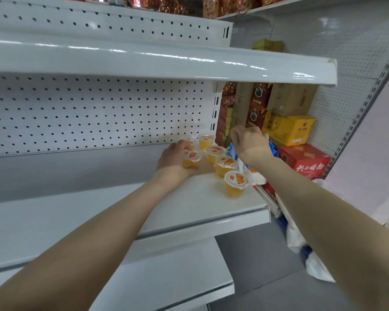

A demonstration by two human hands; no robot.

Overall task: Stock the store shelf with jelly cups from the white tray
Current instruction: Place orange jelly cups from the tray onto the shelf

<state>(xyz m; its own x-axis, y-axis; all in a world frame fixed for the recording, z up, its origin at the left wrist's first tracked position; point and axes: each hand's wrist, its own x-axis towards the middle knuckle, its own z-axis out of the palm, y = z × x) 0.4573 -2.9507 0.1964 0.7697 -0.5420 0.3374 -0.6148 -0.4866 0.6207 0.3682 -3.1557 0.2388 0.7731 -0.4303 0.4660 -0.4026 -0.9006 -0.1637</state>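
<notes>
While left hand (173,157) grips jelly cup (189,162) on shelf (184,198), right hand (249,142) hangs loosely curled, empty; lid (191,155) writing unreadable.

We were in a shop: we saw white metal shelves (189,207) with perforated back panels (99,113), stacked boxes of goods (289,129) beside them, and shiny snack bags (171,5) high above.

Mid shelf (189,205): white steel, pegboard back, lip along front. 6 jelly cups (225,164) on its right end, all upright, foil lids up. 4 run diag along the right edge, rear cup (206,140) by the back panel to front cup (235,184) nearer the lip. Other 2 just left of that line: fwd cup (191,158) on deck w/ left hand (174,154) round it, 6th partly hidden behind the hand
</notes>
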